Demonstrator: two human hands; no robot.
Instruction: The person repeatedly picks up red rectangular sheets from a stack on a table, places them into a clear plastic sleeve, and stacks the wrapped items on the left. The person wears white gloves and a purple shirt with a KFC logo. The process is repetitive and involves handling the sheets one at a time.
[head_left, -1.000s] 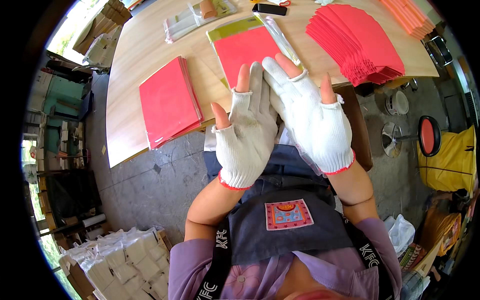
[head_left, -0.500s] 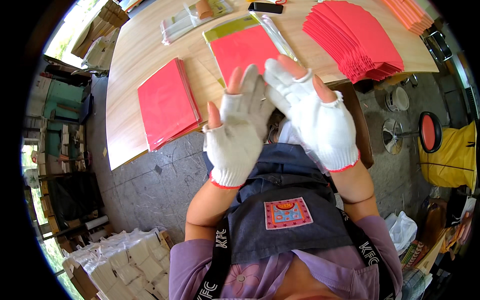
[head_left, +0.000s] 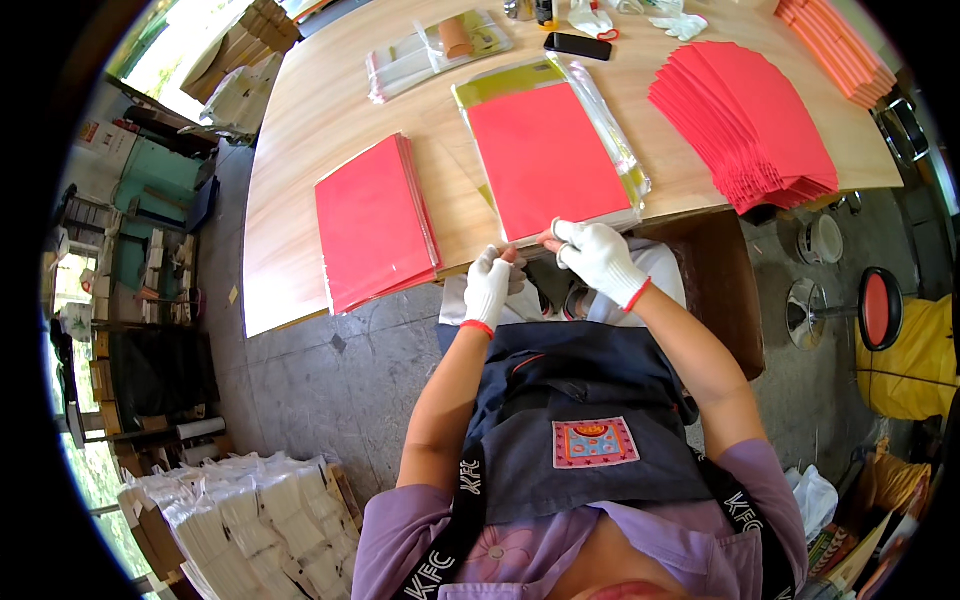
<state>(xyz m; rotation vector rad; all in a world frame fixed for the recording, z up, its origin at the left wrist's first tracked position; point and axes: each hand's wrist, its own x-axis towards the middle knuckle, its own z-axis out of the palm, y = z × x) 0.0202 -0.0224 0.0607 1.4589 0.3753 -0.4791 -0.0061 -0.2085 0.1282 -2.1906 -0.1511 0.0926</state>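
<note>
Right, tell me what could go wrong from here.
The red stack on the left lies at the table's near edge, so a bump might knock it off. The fanned red pile could slide apart if nudged. The middle red sheet, close to the left hand and right hand, may crease if caught.

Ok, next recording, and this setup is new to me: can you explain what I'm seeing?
There is no machine: a person's left hand and right hand wear white knitted gloves. A wide fisheye camera on the head looks down, bending straight edges. On the pale wooden table lie a red rectangular stack, a red rectangular sheet on gold-and-clear plastic packaging, and a fanned red paper pile. Both hands are near the sheet's closest edge; whether they hold anything is unclear.
</note>
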